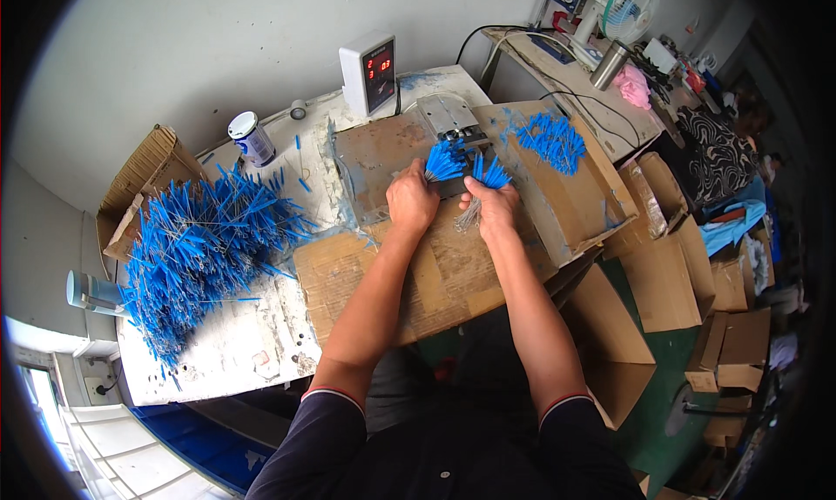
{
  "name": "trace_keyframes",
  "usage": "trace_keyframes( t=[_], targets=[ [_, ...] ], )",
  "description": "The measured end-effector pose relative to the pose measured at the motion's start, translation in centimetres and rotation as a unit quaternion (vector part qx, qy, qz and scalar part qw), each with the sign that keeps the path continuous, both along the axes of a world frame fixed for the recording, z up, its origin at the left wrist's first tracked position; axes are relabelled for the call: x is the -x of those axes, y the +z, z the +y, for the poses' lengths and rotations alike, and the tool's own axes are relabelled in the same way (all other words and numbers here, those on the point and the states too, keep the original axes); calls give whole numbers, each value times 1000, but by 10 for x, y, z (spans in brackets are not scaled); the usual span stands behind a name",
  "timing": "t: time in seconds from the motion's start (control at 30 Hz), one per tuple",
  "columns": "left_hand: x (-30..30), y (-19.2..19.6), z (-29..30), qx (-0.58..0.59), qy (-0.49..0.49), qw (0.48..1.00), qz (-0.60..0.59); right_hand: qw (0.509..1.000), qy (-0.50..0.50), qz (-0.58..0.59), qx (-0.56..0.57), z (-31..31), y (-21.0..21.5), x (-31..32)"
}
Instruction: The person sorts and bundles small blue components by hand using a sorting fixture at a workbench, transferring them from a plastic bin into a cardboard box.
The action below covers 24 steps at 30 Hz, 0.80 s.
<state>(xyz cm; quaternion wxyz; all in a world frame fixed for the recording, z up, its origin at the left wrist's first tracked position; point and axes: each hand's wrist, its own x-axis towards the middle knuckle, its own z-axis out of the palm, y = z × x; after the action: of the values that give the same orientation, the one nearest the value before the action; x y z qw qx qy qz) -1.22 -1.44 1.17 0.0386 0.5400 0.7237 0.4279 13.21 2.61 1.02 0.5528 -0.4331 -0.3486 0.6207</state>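
Observation:
My left hand (412, 197) is closed around a bundle of blue-tipped wire pieces (446, 160), their blue ends fanning up and to the right. Close beside it, my right hand (495, 206) grips a second bundle of blue-tipped wires (493, 174). Bare metal ends (468, 215) of that bundle stick out below the fingers. Both hands are over the cardboard-covered bench, just in front of a small metal machine (448, 115). Finger parts behind the bundles are hidden.
A large heap of blue-tipped wires (205, 247) covers the left of the table. A smaller pile (553, 143) lies on a cardboard tray (570, 208) at right. A white display box (367, 75) and a white can (252, 140) stand behind. Cardboard boxes (662, 273) are at right.

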Motion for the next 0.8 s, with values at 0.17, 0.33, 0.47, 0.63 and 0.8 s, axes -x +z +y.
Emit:
trace_keyframes(
  t=[0.17,0.33,0.47,0.63,0.8],
  targets=[
    [-2,-4,1,-36,-1,999,28,999,37,-17,30,-1,6,-8],
    [1,-12,7,-51,15,997,47,999,40,-21,10,-1,-1,-10],
    [1,-5,4,-32,73,996,-39,998,-13,-62,2,4,-2,-3],
    [3,-5,3,-53,85,992,-82,994,-37,-102,-14,19,-7,9],
    [2,-1,2,-8,69,991,-115,993,-55,-108,-14,24,-6,16]
  ],
)
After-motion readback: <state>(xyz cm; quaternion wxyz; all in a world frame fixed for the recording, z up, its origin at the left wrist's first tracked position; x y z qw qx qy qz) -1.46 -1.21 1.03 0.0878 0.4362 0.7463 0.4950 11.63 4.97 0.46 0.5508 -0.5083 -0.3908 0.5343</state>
